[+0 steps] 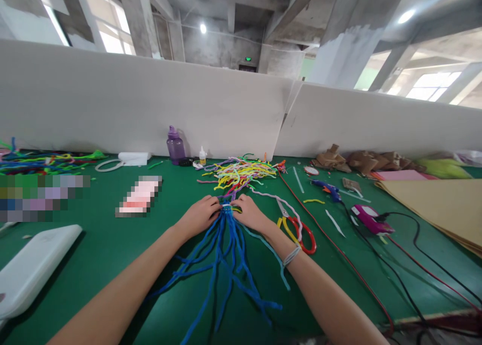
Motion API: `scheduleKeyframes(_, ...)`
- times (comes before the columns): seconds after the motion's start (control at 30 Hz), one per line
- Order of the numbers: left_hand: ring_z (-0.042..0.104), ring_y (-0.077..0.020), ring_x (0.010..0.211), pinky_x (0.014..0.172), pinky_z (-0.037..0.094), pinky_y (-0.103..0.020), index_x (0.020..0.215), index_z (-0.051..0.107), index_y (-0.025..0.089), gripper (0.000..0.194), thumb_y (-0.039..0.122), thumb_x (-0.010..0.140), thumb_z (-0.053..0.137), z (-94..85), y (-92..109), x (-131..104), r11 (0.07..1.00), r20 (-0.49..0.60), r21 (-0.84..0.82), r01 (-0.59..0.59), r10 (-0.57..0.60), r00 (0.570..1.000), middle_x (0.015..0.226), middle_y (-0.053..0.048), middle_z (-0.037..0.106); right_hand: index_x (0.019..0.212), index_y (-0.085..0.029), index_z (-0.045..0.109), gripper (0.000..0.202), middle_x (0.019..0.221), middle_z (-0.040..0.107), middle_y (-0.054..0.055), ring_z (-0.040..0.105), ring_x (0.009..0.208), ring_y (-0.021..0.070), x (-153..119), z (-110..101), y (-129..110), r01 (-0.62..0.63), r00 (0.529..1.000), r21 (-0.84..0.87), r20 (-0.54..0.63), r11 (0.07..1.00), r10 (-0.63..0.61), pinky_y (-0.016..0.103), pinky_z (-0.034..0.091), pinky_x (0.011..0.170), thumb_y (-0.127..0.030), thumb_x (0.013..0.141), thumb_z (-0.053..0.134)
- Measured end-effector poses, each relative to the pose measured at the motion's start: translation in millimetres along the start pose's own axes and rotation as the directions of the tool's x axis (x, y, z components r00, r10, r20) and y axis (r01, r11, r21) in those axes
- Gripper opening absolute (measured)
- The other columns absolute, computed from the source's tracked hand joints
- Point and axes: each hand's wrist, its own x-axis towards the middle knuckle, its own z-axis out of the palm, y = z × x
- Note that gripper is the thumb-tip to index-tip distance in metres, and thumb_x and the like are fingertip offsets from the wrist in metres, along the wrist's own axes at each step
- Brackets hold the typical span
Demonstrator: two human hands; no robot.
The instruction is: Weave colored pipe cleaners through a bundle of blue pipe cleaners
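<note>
A bundle of blue fuzzy stems fans out toward the near edge of the green table, its woven top at the middle. My left hand pinches the left side of that top, fingers bent together. From the right, my right hand closes its fingers on the other side, where a short yellow piece and a light-blue stem show. The fingertips are small and partly hidden. Just beyond both hands lies a pile of multicoloured stems.
Red-handled scissors lie beside my right forearm. Farther right are a blue glue gun, a purple device and cables. A purple bottle stands by the white partition. A white device is at left.
</note>
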Motion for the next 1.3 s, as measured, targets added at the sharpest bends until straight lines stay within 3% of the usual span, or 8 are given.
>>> scheduleKeyframes(0.6,0.051,-0.0193,0.09,0.083,0.044,-0.032,0.1,0.062,0.018,0.018,0.02,0.092,0.046,-1.6,0.6,-0.1,1.0,0.012,0.016,-0.003,0.003,1.0,0.095,-0.006,0.056,0.099,-0.013,0.064,0.023,0.092,0.055,0.006,0.05,0.093,0.0192,-4.4,0.6,-1.4,0.001,0.999,0.024,-0.042,1.0,0.0,0.032,0.04,0.088,-0.013,0.076,0.061)
scheduleKeyframes(0.8,0.051,-0.0192,0.09,0.084,0.044,-0.033,0.099,0.062,0.018,0.017,0.019,0.091,0.046,-2.2,1.5,0.0,1.0,0.011,0.012,-0.001,0.001,1.0,0.095,-0.006,0.056,0.099,-0.013,0.068,0.022,0.092,0.056,0.006,0.05,0.091,0.0181,-4.6,-3.7,-5.2,0.017,1.0,0.045,-0.006,0.999,-0.017,0.03,0.04,0.087,-0.012,0.079,0.059)
scheduleKeyframes(1.03,0.051,-0.0192,0.091,0.084,0.044,-0.032,0.099,0.062,0.017,0.017,0.018,0.091,0.047,-2.4,1.9,-0.1,1.0,0.011,0.005,0.009,-0.009,1.0,0.095,-0.006,0.057,0.096,-0.014,0.068,0.023,0.088,0.056,0.005,0.052,0.087,0.017,1.6,-1.6,-1.3,-0.034,0.999,0.087,0.017,0.996,0.033,0.029,0.041,0.083,-0.011,0.074,0.062)
scheduleKeyframes(1.2,0.051,-0.0192,0.091,0.083,0.045,-0.032,0.101,0.062,0.017,0.018,0.019,0.091,0.048,-1.7,0.5,-0.6,1.0,0.008,-0.004,0.013,-0.013,1.0,0.096,-0.007,0.057,0.106,-0.011,0.061,0.036,0.086,0.057,0.004,0.053,0.081,0.0163,2.2,-1.2,0.8,-0.09,0.996,0.106,0.0,0.99,0.09,0.028,0.044,0.077,-0.01,0.07,0.064)
scheduleKeyframes(1.3,0.051,-0.0192,0.091,0.083,0.045,-0.032,0.103,0.062,0.017,0.019,0.02,0.092,0.048,-0.9,-0.5,-1.2,1.0,0.01,-0.01,0.012,-0.012,1.0,0.096,-0.007,0.056,0.098,-0.012,0.063,0.026,0.088,0.057,0.005,0.053,0.086,0.017,1.6,-0.4,0.9,-0.075,0.997,0.101,0.006,0.992,0.075,0.029,0.042,0.082,-0.011,0.072,0.064)
